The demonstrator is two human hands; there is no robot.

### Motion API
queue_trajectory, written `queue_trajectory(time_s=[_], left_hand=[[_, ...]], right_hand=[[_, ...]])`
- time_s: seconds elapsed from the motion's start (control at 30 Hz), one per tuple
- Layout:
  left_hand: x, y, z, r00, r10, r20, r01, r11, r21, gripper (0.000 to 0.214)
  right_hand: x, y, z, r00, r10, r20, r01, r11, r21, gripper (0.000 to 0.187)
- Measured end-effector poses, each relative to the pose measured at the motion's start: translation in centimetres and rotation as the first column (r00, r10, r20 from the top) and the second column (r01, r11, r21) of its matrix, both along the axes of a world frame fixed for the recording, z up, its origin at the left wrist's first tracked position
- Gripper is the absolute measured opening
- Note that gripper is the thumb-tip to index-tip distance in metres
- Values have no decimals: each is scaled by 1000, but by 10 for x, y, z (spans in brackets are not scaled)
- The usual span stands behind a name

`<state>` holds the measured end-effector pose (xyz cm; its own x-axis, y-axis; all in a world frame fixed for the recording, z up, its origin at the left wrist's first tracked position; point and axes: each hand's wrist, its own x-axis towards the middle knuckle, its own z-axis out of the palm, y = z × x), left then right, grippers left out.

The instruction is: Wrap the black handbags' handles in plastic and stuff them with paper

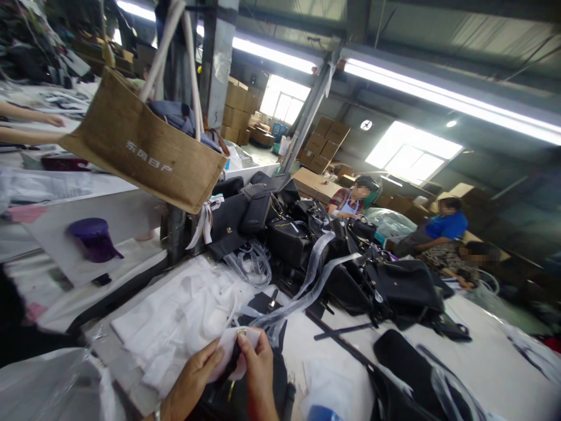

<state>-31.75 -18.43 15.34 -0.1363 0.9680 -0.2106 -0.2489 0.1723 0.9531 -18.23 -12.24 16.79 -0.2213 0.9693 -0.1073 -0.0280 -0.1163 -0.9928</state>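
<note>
My left hand (193,377) and my right hand (258,374) meet at the bottom middle of the view. Both pinch a piece of thin white paper (228,351) wrapped over a small gold fitting on a black handbag (236,392) that lies right under them. Clear plastic strips (307,280) trail from the bag toward the pile behind. A heap of black handbags (307,240) covers the table beyond my hands. A stack of white cloth bags (175,316) lies just left of my hands.
A brown jute tote (140,146) with white handles hangs at upper left. A purple cap (92,237) sits on a white table at left, with another person's arms (30,126) beyond. Two people sit at right among cardboard boxes (319,143). Another black bag (407,368) lies at lower right.
</note>
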Motion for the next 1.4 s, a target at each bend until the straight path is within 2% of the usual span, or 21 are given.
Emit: queue_trajectory(time_s=[0.13, 0.27, 0.33, 0.47, 0.63, 0.93, 1.03, 1.2, 1.4], left_hand=[[1, 3, 5, 972, -152, 180, 139, 987, 83, 50], [4, 11, 3, 948, -235, 214, 217, 971, 103, 58], [8, 14, 1, 947, -244, 209, 224, 968, 116, 59], [14, 17, -2, 965, -199, 172, 184, 978, 103, 47], [14, 20, -4, 975, -170, 146, 161, 984, 73, 41], [17, 22, 7, 986, -92, 137, 93, 996, -1, 45], [19, 26, 5, 989, -88, 115, 87, 996, 16, 45], [24, 32, 0, 997, -37, 68, 33, 998, 52, 42], [28, 30, -5, 991, -41, 129, 41, 999, 3, 43]], right_hand=[[1, -3, -8, 998, -61, 1, 61, 998, 12, 29], [3, -6, -8, 991, -135, 17, 133, 988, 82, 53], [6, -7, -4, 987, -147, 58, 138, 980, 141, 57], [12, -7, 2, 987, -96, 128, 74, 984, 164, 36], [13, -7, 1, 978, -138, 154, 110, 978, 177, 30], [12, -7, -9, 970, -188, 153, 163, 973, 163, 27], [12, -6, -12, 955, -248, 163, 218, 959, 179, 29], [10, -8, -17, 920, -345, 185, 310, 930, 196, 49], [7, -13, -19, 920, -320, 227, 297, 946, 128, 42]])
